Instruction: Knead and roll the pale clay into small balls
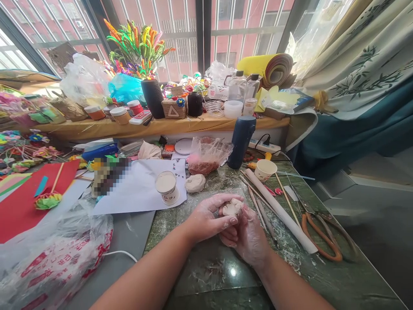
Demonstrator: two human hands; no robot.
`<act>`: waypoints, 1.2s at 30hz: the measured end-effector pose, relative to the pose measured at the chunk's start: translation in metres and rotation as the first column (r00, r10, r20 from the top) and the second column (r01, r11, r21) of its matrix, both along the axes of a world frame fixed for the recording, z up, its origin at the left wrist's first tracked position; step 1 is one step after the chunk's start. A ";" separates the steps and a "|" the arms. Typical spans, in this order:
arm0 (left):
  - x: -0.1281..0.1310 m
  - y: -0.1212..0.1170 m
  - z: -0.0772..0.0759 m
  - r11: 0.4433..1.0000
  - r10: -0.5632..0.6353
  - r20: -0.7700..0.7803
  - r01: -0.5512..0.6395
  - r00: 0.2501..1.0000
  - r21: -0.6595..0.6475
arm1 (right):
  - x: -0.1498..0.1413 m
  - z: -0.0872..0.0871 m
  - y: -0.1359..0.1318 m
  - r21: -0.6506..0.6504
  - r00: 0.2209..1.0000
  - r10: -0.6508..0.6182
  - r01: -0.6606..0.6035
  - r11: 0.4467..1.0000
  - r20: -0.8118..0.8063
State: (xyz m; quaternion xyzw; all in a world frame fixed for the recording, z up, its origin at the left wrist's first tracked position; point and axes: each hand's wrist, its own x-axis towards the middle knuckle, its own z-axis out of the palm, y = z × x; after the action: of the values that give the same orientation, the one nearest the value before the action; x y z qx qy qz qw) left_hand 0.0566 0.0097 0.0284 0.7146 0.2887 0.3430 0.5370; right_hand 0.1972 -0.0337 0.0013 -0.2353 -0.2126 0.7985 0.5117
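Note:
A small lump of off-white clay (232, 208) is cupped between my two hands above a clear sheet (206, 267) on the green table. My left hand (208, 217) curls over its near and far sides, thumb against it. Fingers of my right hand (248, 234) wrap round it from below and the right. White residue coats both hands. A bigger lump of clay (195, 183) lies just beyond my left hand. To its left stands a paper cup (171, 196) with a container of pale powder in its top.
Right of my hands lie a white rolling rod (280, 211), thin sticks (258, 206) and orange-handled scissors (322, 237). Another paper cup (265, 170) and a dark blue bottle (241, 142) stand behind. White paper (138, 185) and a plastic bag (58, 258) occupy the left.

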 end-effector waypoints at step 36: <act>0.001 0.000 -0.012 0.916 0.191 -0.123 -0.132 0.974 0.378 | 0.001 0.004 0.012 -0.113 0.991 -0.105 0.115 0.987 0.085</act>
State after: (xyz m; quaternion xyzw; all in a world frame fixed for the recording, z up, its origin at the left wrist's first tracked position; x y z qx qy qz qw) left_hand 0.0580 0.0100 0.0168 0.8008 0.3189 0.3768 0.3391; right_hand 0.1983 -0.0215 0.0053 -0.3080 -0.1718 0.7703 0.5313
